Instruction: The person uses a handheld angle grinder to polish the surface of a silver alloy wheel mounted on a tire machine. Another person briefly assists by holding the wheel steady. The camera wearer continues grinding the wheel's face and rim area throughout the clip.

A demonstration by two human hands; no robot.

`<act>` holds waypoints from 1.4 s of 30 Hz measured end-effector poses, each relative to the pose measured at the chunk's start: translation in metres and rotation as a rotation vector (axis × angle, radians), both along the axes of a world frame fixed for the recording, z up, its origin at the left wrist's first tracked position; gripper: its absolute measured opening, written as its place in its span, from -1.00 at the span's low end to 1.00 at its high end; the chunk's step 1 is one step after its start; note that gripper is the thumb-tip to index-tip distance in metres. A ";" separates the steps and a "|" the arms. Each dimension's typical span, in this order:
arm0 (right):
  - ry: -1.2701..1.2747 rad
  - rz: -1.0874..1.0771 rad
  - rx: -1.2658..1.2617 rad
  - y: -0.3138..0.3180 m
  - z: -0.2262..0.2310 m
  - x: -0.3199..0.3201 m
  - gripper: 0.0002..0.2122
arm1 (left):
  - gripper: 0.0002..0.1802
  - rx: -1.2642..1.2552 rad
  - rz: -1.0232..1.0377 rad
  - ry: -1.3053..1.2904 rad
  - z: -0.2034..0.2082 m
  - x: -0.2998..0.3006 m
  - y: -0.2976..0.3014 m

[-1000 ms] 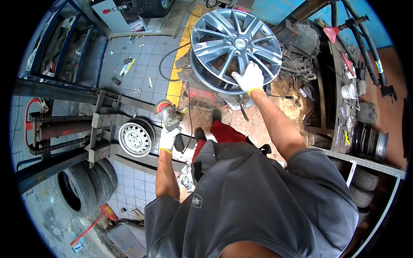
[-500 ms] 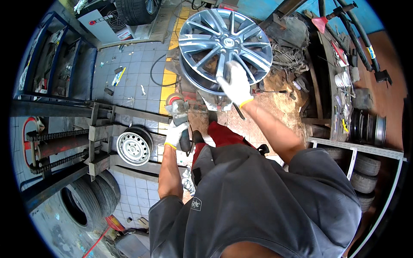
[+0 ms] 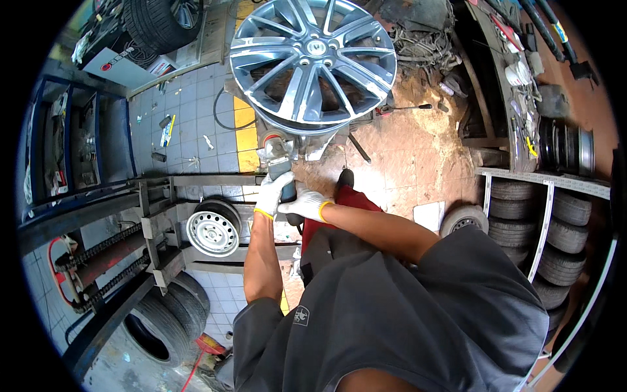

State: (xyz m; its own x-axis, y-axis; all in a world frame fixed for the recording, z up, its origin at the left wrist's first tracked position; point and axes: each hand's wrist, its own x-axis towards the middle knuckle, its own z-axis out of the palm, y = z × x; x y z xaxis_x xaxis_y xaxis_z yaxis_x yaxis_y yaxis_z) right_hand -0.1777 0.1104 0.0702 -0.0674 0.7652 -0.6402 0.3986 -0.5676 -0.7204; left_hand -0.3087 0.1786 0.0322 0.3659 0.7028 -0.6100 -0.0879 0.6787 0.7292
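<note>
An angle grinder (image 3: 282, 171) with a reddish-rimmed disc at its head points away from me, below the near rim of a large alloy wheel rim (image 3: 316, 47). My left hand (image 3: 273, 193), in a white glove, wraps round the grinder's body. My right hand (image 3: 305, 206), gloved likewise, closes on the rear end of the grinder; its fingertips are partly hidden. The silver-grey multi-spoke rim lies face up on a stand that is mostly covered by it. The grinder's disc appears apart from the rim.
A white steel wheel (image 3: 213, 233) rests by metal beams on the left. Tyres (image 3: 155, 333) stand at lower left, and more tyres (image 3: 558, 261) fill a rack at right. A black hose (image 3: 225, 114) curls on the tiled floor. A dark bar (image 3: 359, 148) lies near the rim.
My right hand has left the alloy rim's face and come down to the grinder's rear. My left hand keeps hold of the grinder. The view has shifted, bringing the rim further left and up.
</note>
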 end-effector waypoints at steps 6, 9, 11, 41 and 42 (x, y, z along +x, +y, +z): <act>0.051 -0.192 -0.009 0.025 0.015 -0.015 -0.19 | -0.62 0.003 0.000 0.016 -0.005 -0.012 0.023; 0.044 -0.230 -0.044 0.036 0.008 -0.023 -0.19 | -0.63 -0.022 0.021 0.018 0.005 -0.009 0.035; 0.042 -0.265 -0.065 0.039 0.005 -0.028 -0.20 | -0.64 -0.051 0.012 0.025 0.012 -0.009 0.043; -0.130 -0.517 -0.048 -0.058 0.006 0.137 -0.30 | -0.45 -0.053 -0.210 0.030 0.017 0.183 -0.040; -0.132 -0.515 -0.056 -0.057 0.010 0.140 -0.31 | -0.44 -0.058 -0.198 0.032 0.017 0.183 -0.040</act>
